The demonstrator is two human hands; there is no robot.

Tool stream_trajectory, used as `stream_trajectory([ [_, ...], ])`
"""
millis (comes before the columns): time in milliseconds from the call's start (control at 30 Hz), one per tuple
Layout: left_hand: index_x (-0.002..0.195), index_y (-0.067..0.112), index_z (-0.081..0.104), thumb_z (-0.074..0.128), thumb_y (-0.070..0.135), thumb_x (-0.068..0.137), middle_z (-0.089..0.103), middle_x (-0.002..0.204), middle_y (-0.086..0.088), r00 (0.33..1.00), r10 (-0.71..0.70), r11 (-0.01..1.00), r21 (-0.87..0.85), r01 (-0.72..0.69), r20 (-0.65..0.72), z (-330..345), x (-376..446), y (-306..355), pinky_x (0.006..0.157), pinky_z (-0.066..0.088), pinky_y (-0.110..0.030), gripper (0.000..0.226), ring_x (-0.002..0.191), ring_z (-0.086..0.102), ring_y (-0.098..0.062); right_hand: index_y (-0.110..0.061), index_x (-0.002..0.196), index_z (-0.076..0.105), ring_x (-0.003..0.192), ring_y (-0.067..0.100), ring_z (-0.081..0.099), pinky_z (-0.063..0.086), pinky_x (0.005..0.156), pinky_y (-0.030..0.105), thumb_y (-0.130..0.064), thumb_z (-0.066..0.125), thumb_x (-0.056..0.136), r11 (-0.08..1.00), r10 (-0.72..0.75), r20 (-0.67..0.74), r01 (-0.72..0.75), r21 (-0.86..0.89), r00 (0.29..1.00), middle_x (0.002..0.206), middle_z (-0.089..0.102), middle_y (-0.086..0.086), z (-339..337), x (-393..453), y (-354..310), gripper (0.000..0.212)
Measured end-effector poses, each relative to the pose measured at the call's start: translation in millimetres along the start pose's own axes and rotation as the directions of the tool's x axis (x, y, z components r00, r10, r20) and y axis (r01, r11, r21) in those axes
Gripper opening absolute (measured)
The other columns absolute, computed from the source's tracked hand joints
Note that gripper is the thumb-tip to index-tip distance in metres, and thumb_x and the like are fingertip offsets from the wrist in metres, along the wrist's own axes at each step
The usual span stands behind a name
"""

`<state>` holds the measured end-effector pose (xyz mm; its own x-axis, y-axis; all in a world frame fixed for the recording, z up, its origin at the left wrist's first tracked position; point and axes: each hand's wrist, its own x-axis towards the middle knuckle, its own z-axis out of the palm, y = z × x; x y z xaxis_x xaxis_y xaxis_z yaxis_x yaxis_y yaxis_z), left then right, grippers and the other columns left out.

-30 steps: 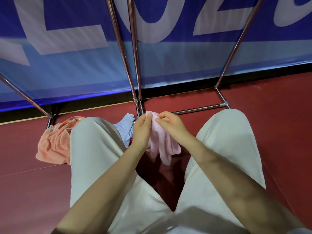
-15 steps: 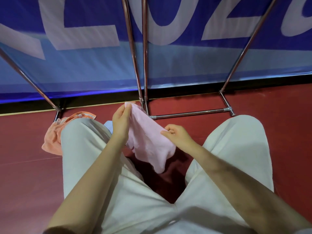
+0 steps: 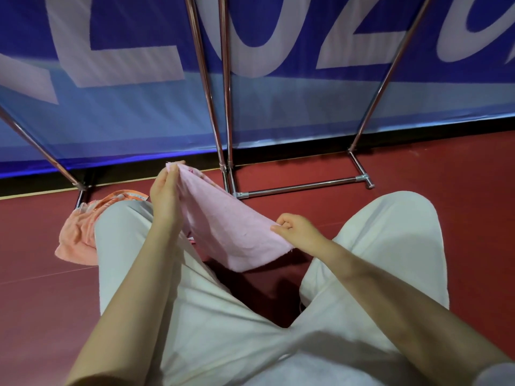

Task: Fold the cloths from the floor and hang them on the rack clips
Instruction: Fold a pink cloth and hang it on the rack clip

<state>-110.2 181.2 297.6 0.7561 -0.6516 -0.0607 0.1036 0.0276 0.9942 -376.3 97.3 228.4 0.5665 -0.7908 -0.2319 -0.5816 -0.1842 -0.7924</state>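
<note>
A pink cloth [image 3: 225,227] is stretched between both hands above my knees. My left hand [image 3: 165,190] pinches its far upper corner, raised near the rack's middle legs. My right hand [image 3: 296,228] pinches the near right corner, lower and closer to me. The cloth slopes down from left to right and its lower edge hangs loose. An orange cloth [image 3: 80,229] lies crumpled on the red floor, partly hidden behind my left knee. The rack's clips are out of view.
The metal rack's legs [image 3: 223,107] rise just ahead, with a floor bar [image 3: 303,186] running right to a foot. A blue banner wall [image 3: 306,93] stands close behind. My pale trouser legs [image 3: 390,240] fill the foreground on the red floor [image 3: 459,176].
The hands have drawn apart, spreading the bunched pink cloth out flat. My left hand rose toward the rack and the right moved rightwards. The light blue cloth seen earlier is hidden now.
</note>
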Motion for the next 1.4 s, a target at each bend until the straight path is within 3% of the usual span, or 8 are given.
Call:
stream_trajectory([
  [233,0.094,0.018,0.071,0.049,0.025,0.096,0.068,0.088,0.0,0.998,-0.01,1.0,-0.004,0.01,0.069,7.7,-5.8,-0.5,0.084,0.047,-0.029,0.024,0.086,0.06,-0.011,-0.019,0.117,0.049,0.082,0.017,0.058,0.047,0.076,0.033,-0.031,0.065,0.085,0.986,0.108,-0.095,-0.119,-0.118,0.99,0.08,0.056,-0.006,-7.7,8.7,8.5,0.038],
  [400,0.089,0.021,0.072,0.05,0.037,0.09,0.066,0.087,-0.002,0.982,0.023,0.997,0.069,-0.036,0.189,8.5,-8.2,-4.1,0.079,0.043,-0.034,0.027,0.089,0.057,-0.018,-0.014,0.093,0.061,0.075,0.016,0.056,0.042,0.065,0.026,-0.018,0.067,0.082,0.978,0.189,-0.069,-0.194,-0.072,0.98,0.075,0.055,-0.007,-5.7,15.2,14.6,0.014],
  [600,0.095,0.018,0.072,0.053,0.041,0.086,0.067,0.094,-0.004,0.99,-0.006,0.999,0.047,-0.001,0.14,6.2,-1.4,-7.0,0.087,0.045,-0.036,0.031,0.095,0.058,-0.02,-0.018,0.07,0.06,0.063,0.01,0.047,0.038,0.059,0.025,-0.015,0.07,0.078,0.984,0.177,-0.164,-0.176,0.021,0.971,0.063,0.051,-0.008,-6.4,20.4,13.4,0.013],
  [867,0.088,0.02,0.069,0.048,0.032,0.097,0.065,0.092,-0.003,0.999,-0.045,0.994,0.098,0.043,0.016,12.1,3.3,-15.2,0.09,0.047,-0.035,0.026,0.094,0.057,-0.016,-0.022,0.07,0.06,0.07,0.011,0.048,0.035,0.06,0.024,-0.025,0.072,0.079,0.981,0.149,-0.275,-0.177,-0.078,0.95,0.076,0.044,-0.009,-7.7,28.2,14.2,0.015],
  [1067,0.093,0.018,0.062,0.043,0.036,0.1,0.06,0.096,0.005,0.992,-0.014,0.982,0.183,0.036,-0.124,13.1,5.0,-20.6,0.086,0.043,-0.026,0.028,0.092,0.052,-0.007,-0.02,0.074,0.056,0.09,0.02,0.052,0.042,0.078,0.032,-0.025,0.066,0.083,0.974,0.126,-0.29,-0.174,-0.145,0.949,0.092,0.05,-0.002,-8.6,35.5,8.8,0.015],
  [1233,0.112,0.015,0.064,0.04,0.035,0.102,0.041,0.121,0.004,0.966,0.065,0.936,0.351,0.027,-0.249,13.5,6.7,-22.2,0.095,0.033,-0.02,0.033,0.107,0.042,-0.007,-0.014,0.077,0.058,0.082,0.016,0.054,0.04,0.069,0.027,-0.022,0.068,0.082,0.984,0.154,-0.32,-0.118,0.131,0.935,0.093,0.057,0.0,-19.6,39.0,-0.7,0.014],
  [1333,0.094,0.034,0.064,0.041,0.043,0.099,0.053,0.119,0.003,0.973,0.012,0.957,0.283,0.056,-0.231,8.7,9.9,-30.2,0.101,0.042,-0.03,0.025,0.106,0.051,-0.01,-0.014,0.075,0.057,0.071,0.011,0.049,0.037,0.061,0.023,-0.018,0.069,0.082,0.944,0.158,-0.313,-0.051,0.325,0.936,0.075,0.055,-0.004,-29.7,36.3,-11.6,0.014],
  [1400,0.096,0.027,0.065,0.041,0.041,0.099,0.062,0.106,0.003,0.974,-0.056,0.975,0.198,0.101,-0.219,7.1,12.3,-35.1,0.096,0.047,-0.034,0.028,0.097,0.055,-0.01,-0.016,0.075,0.056,0.067,0.01,0.046,0.035,0.06,0.022,-0.017,0.069,0.083,0.923,0.148,-0.318,-0.015,0.385,0.936,0.07,0.052,-0.005,-36.3,33.5,-20.1,0.015],
])
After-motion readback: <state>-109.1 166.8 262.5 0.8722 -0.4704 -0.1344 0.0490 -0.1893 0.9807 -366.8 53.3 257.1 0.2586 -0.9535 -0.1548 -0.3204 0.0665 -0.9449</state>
